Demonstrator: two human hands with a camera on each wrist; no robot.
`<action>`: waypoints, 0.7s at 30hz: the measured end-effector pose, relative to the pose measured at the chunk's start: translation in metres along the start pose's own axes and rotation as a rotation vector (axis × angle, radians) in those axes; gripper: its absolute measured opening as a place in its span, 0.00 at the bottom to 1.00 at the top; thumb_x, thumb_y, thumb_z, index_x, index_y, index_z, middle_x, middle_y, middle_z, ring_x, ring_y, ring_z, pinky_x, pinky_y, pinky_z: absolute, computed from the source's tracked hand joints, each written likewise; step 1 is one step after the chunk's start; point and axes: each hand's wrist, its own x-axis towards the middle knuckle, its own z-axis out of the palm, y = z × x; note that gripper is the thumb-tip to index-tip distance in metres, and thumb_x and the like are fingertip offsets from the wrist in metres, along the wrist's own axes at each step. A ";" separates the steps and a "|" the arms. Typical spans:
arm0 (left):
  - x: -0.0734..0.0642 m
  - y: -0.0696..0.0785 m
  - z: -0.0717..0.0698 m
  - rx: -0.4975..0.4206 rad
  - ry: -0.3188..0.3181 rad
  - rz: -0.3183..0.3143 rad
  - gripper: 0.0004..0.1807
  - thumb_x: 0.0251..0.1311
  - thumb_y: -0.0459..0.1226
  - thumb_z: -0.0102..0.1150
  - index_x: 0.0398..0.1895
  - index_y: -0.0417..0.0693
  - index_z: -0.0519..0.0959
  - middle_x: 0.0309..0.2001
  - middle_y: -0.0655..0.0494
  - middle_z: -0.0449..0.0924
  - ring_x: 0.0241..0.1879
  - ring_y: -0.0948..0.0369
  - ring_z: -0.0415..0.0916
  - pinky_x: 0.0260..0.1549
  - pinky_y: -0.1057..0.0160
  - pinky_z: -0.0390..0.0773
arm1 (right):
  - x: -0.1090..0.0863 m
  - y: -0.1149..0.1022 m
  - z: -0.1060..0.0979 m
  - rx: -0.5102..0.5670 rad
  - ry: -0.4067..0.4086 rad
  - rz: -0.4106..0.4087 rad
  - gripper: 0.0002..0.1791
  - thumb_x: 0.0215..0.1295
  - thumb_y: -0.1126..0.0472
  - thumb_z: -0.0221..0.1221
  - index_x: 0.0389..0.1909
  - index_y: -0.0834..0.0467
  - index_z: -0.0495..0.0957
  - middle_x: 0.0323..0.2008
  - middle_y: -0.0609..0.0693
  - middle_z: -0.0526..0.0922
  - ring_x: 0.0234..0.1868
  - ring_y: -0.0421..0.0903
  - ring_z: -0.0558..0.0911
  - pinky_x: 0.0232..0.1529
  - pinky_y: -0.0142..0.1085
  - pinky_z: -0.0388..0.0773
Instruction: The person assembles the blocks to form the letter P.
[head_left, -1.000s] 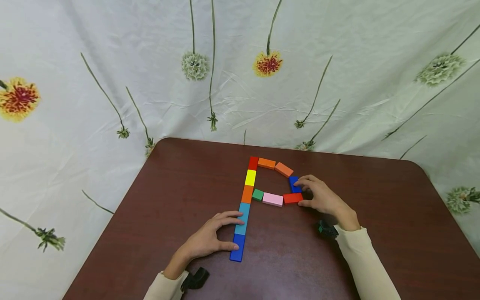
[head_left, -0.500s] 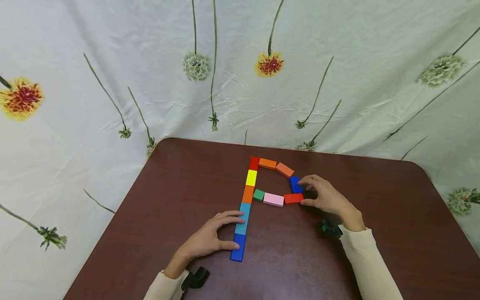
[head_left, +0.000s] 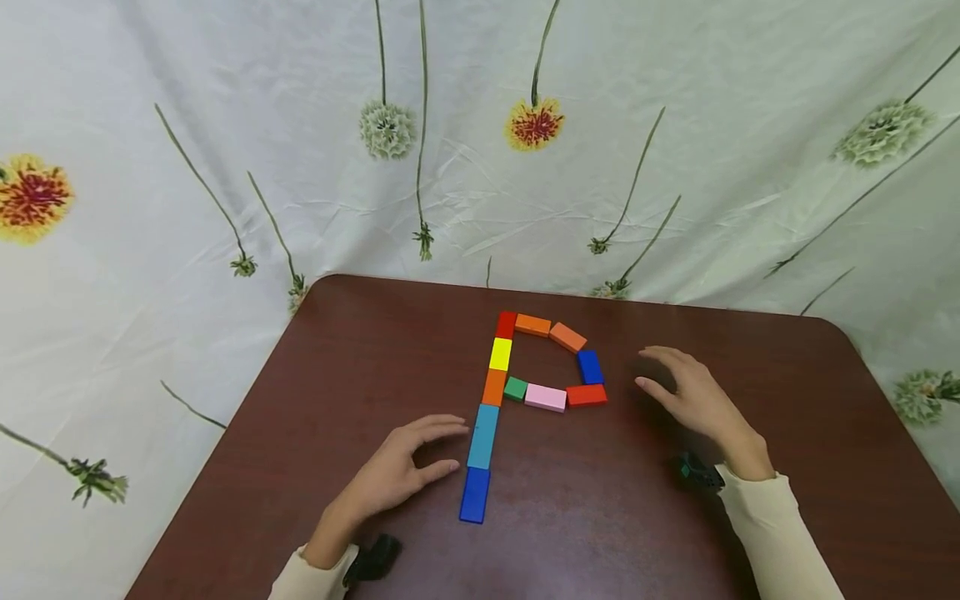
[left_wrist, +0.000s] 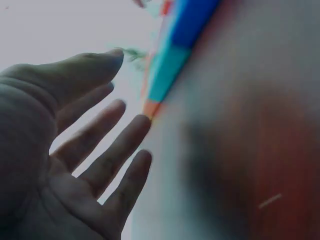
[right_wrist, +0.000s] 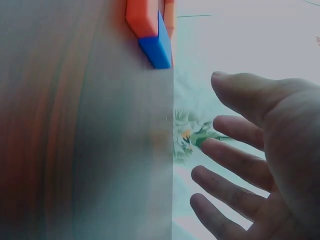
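Coloured blocks lie on the table in the shape of a letter P. Its stem runs from a red block [head_left: 506, 325] through a yellow block [head_left: 501, 354], an orange block [head_left: 494, 387] and a light blue block [head_left: 483, 437] to a dark blue block [head_left: 474, 496]. Two orange blocks, a blue block [head_left: 590, 367], a red block [head_left: 587, 395], a pink block [head_left: 545, 397] and a green block [head_left: 515, 388] form the loop. My left hand [head_left: 401, 467] is just left of the light blue block, fingers spread, holding nothing. My right hand [head_left: 701, 400], also holding nothing, is apart from the loop on its right.
The dark brown table [head_left: 337, 350] has rounded far corners. Behind it hangs a white cloth [head_left: 300, 100] printed with flowers. Each wrist wears a small black camera, and both sleeves are cream.
My right hand has let go of the blue and red blocks and moved right. My left hand has come off the light and dark blue blocks, drawing back left. The blocks stay put.
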 end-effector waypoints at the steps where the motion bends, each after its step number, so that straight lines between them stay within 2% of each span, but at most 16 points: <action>1: -0.001 0.001 0.003 0.014 -0.034 -0.002 0.24 0.62 0.38 0.68 0.62 0.51 0.79 0.65 0.56 0.75 0.65 0.54 0.73 0.61 0.47 0.74 | -0.002 0.001 -0.002 -0.002 -0.001 0.002 0.27 0.72 0.55 0.61 0.65 0.65 0.72 0.64 0.66 0.73 0.66 0.67 0.70 0.64 0.65 0.64; 3: -0.001 0.002 0.008 0.036 -0.086 -0.004 0.22 0.63 0.39 0.67 0.61 0.51 0.80 0.66 0.57 0.75 0.66 0.54 0.72 0.62 0.47 0.73 | -0.004 0.003 -0.005 -0.005 -0.011 0.005 0.27 0.71 0.54 0.61 0.65 0.65 0.72 0.64 0.66 0.74 0.65 0.67 0.70 0.63 0.65 0.65; 5: -0.001 0.002 0.011 0.051 -0.107 -0.010 0.22 0.63 0.40 0.68 0.60 0.51 0.81 0.66 0.59 0.75 0.67 0.54 0.71 0.63 0.46 0.72 | -0.007 0.004 -0.007 -0.005 -0.017 0.004 0.27 0.71 0.54 0.61 0.64 0.65 0.72 0.63 0.66 0.75 0.64 0.67 0.72 0.63 0.65 0.66; 10: -0.001 0.002 0.015 0.065 -0.110 -0.019 0.22 0.61 0.40 0.70 0.59 0.51 0.82 0.66 0.60 0.74 0.68 0.54 0.70 0.64 0.45 0.71 | -0.013 0.006 -0.007 -0.008 -0.007 0.001 0.26 0.71 0.54 0.62 0.63 0.65 0.74 0.61 0.65 0.77 0.63 0.66 0.74 0.61 0.63 0.69; 21: -0.002 0.000 0.016 0.021 -0.108 -0.025 0.24 0.60 0.39 0.70 0.61 0.49 0.81 0.67 0.61 0.74 0.68 0.55 0.70 0.64 0.47 0.71 | -0.014 0.008 -0.008 -0.022 0.003 -0.013 0.24 0.70 0.55 0.63 0.60 0.65 0.76 0.59 0.64 0.79 0.60 0.65 0.76 0.59 0.62 0.71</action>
